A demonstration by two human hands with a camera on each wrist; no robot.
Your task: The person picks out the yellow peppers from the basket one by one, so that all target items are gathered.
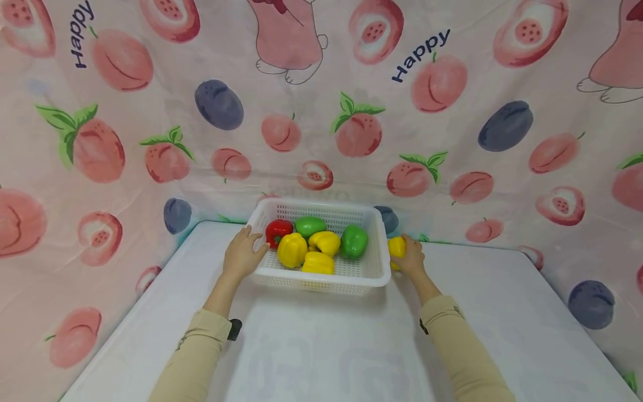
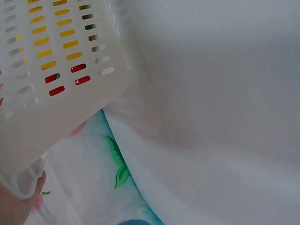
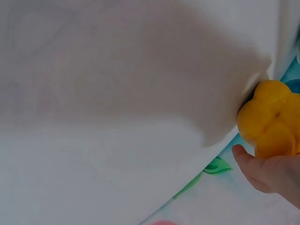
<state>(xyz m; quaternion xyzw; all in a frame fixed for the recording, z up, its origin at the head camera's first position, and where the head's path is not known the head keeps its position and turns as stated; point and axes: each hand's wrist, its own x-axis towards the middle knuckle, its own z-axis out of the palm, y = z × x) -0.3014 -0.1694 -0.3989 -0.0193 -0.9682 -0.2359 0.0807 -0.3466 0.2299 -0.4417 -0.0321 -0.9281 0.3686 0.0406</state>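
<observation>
A white perforated plastic basket (image 1: 361, 282) stands on the table, holding a red bell pepper (image 1: 279, 230), green ones (image 1: 354, 242) and several yellow ones (image 1: 292, 250). My left hand (image 1: 242, 254) grips the basket's left rim; the left wrist view shows part of that hand (image 2: 18, 208) against the rim, most of its fingers cut off by the frame. Outside the basket's right wall, my right hand (image 1: 412, 258) holds another yellow bell pepper (image 1: 397, 247). The right wrist view shows this pepper's lobed end (image 3: 272, 119), with the hand partly out of frame.
The white table (image 1: 321, 335) spreads in front of the basket and to both sides. Behind it hangs a pink cloth (image 1: 311, 111) printed with fruit, close to the basket's back wall. Both forearms wear beige sleeves (image 1: 462, 346).
</observation>
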